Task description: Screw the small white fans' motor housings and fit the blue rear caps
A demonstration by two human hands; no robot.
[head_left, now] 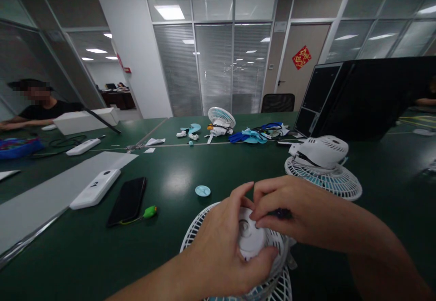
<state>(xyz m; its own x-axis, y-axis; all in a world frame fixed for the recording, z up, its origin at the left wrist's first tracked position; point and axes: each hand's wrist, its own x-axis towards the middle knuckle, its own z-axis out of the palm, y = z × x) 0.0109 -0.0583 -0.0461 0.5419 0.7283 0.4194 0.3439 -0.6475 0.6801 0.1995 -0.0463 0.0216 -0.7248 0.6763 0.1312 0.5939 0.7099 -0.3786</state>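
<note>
In front of me a white fan lies on the green table, with its wire grille (195,229) partly under my hands. My left hand (226,251) curls its thumb and fingers round the white round cap (251,237) at the middle of the fan. From the right, my right hand (289,203) reaches in with thumb and fingertips pinched together at the cap's upper edge. Something dark shows under its palm, and whatever its fingertips hold is too hidden to name. Just beyond the grille lies a light-blue disc (202,191).
A second fan (322,155) lies face down at the right, beside a large black monitor (368,96). To the left are a black phone (127,201), a green tag (150,212) and a white numbered device (95,189). Another fan (221,121) stands farther back. A person (41,103) sits far left.
</note>
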